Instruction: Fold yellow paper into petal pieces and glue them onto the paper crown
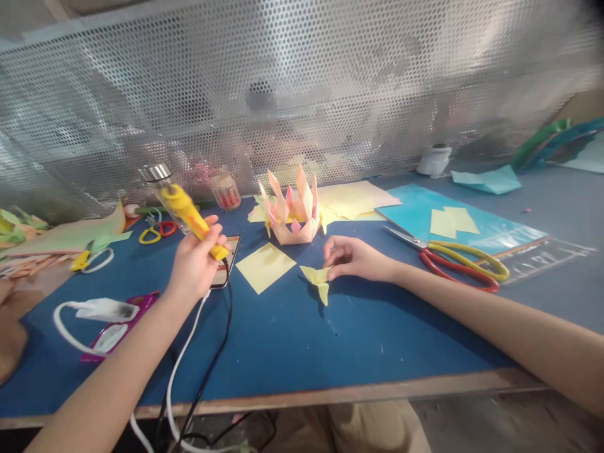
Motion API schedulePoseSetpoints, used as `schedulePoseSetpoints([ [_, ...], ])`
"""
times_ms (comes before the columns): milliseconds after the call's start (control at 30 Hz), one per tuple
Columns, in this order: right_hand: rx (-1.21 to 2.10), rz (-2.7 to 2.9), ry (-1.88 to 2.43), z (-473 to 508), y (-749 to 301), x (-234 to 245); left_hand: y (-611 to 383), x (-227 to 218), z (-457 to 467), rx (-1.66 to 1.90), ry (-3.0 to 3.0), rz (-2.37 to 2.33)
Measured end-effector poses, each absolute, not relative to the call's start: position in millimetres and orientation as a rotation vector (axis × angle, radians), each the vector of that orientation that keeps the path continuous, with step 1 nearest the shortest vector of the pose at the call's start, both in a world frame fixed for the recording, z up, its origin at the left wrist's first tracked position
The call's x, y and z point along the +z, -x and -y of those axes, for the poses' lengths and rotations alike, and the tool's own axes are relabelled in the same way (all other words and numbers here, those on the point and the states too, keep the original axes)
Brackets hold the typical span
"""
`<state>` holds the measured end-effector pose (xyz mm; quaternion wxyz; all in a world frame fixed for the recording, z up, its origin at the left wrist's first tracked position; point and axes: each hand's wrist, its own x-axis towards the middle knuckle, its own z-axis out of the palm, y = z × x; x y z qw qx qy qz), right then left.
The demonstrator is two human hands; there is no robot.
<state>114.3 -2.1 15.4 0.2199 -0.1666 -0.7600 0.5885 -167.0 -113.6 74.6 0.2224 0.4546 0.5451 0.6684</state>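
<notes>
My left hand (201,255) is closed around the handle of a yellow hot glue gun (182,204), with a black cord running down from it. The gun is raised over the left part of the table, in front of a glass bottle with a metal cap (155,173). In the middle, my right hand (346,257) pinches a small folded yellow paper piece (317,279) just above the blue tabletop. Left of that piece lies a flat yellow paper square (265,267). Behind it stands a folded pink and peach paper crown shape (295,229).
Large red-and-yellow-handled scissors (453,261) lie right, by blue sheets (425,207). A phone (231,251) is partly behind my left hand. White and black cables hang over the front edge. A purple power strip (117,327) sits left; a perforated metal screen (330,94) closes the back.
</notes>
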Motion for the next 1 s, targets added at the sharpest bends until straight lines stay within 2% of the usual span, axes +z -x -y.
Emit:
schedulePoseSetpoints([
  [400, 1.649, 2.019, 0.522, 3.3, -111.6, 14.1, 153.2, 55.5, 129.0, 1.171, -1.877, -2.316],
  [667, 1.633, 2.041, 0.551, 5.4, -109.5, 14.0, 136.1, 54.0, 136.0, 0.938, -2.14, -2.274],
  [1000, 1.62, 2.053, 0.607, 7.5, -110.5, 15.8, 134.4, 47.0, 133.1, 0.859, -2.233, -2.397],
])
